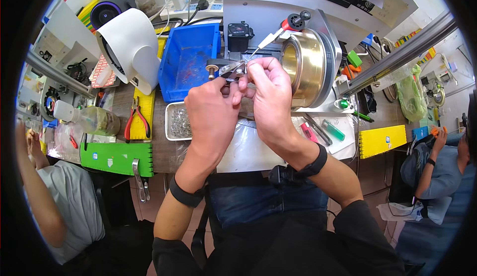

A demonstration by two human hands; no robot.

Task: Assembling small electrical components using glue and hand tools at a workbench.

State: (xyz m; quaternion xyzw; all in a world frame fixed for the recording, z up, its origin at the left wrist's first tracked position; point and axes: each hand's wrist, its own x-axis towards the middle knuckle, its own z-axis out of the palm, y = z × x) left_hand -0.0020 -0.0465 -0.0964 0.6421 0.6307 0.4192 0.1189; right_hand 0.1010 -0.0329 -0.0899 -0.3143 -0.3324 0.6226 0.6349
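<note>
The left hand (214, 108) and right hand (272, 96) meet at a small metal fixture (229, 69), back from the front edge of the counter (163, 151). Their fingers are curled with tips drawn close; whether they pinch anything, I cannot tell. A brass cylinder (300, 72) stands just right of the right hand. Left of the fixture sits a blue plastic bin (191, 69); nearer the front edge, a white tray (179, 139) holds small metallic pieces (179, 121).
</note>
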